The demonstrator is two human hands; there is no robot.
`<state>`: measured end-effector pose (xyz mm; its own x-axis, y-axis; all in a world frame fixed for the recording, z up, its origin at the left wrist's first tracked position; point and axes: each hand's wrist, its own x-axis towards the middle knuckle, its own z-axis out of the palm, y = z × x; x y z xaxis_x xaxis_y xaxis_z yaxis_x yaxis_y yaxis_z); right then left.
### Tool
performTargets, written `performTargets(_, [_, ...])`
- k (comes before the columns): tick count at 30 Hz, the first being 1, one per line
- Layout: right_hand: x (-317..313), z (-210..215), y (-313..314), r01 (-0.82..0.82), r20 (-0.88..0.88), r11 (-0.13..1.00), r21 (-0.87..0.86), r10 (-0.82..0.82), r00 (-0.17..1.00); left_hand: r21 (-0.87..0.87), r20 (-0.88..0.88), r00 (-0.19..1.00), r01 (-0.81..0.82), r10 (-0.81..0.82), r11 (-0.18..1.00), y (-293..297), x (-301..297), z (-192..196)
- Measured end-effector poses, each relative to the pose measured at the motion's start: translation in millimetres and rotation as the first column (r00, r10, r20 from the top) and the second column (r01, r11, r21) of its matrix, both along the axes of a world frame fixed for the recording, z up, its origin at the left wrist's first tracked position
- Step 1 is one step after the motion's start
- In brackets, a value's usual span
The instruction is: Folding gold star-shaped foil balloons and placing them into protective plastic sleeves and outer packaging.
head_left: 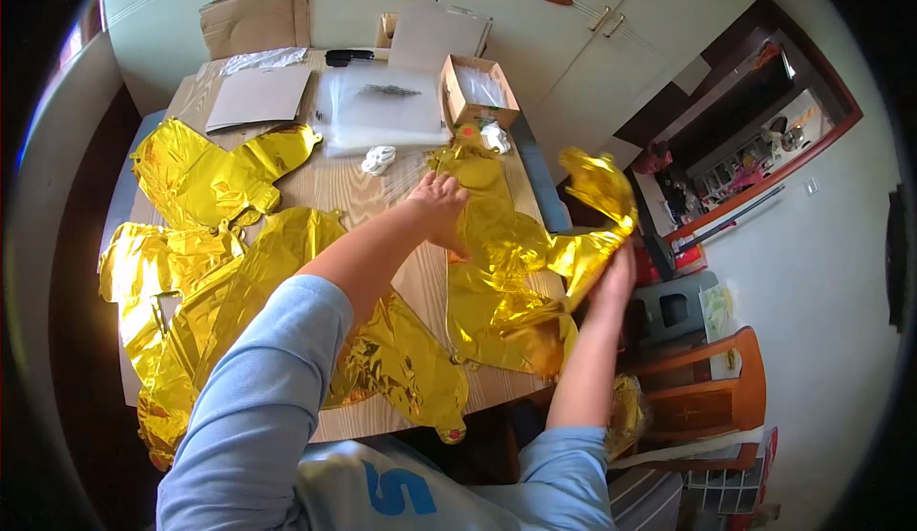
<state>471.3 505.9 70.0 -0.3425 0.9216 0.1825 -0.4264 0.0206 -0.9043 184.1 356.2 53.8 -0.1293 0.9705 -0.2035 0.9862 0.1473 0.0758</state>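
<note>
Flat, uninflated gold foil balloons lie over the wooden table. My right hand [614, 278] is closed around part of a gold foil balloon [478, 292] and lifts it past the table's right edge, where the raised end is slightly blurred. The rest of that balloon spreads, creased, over the right half of the table. At its left edge is my left hand [441, 208], thumb apart from the fingers, holding nothing that I can make out. More gold foil balloons [258, 283] overlap on the left, partly hidden by my left forearm. Another gold piece [205, 182] lies at the far left.
Toward the back are a stack of clear plastic bags [368, 116], grey card sheets [258, 96], a small open box [466, 111] with plastic packets, a bundle of white cord [378, 159] and a black object [349, 56]. A wooden chair [726, 388] stands at the right.
</note>
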Motion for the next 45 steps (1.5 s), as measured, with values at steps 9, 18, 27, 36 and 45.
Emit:
performTargets(9, [191,6,-28,0.570,-0.061,0.821,0.006,-0.569,0.820,0.045,0.064,0.998,0.004,-0.006,0.999,3,-5,-14])
performTargets(18, [83,92,-42,0.302,0.120,0.950,-0.078,-0.292,0.949,0.384,0.270,0.960,-0.179,0.075,0.906,-81,8,-15])
performTargets(27, [-201,7,-261,-0.429,0.634,0.837,0.339,0.133,0.762,0.272,0.776,0.572,-0.683,0.265,0.678,-318,-37,22])
performTargets(36, [-269,-90,-283,-0.387,0.616,0.621,0.682,-0.201,0.762,0.519,0.144,0.968,-0.252,0.208,0.817,-401,-18,-37])
performTargets(45, [-230,-71,-271,-0.816,0.881,0.339,0.469,-0.241,0.406,0.558,0.166,0.971,-0.236,0.172,0.796,-405,-1,-37])
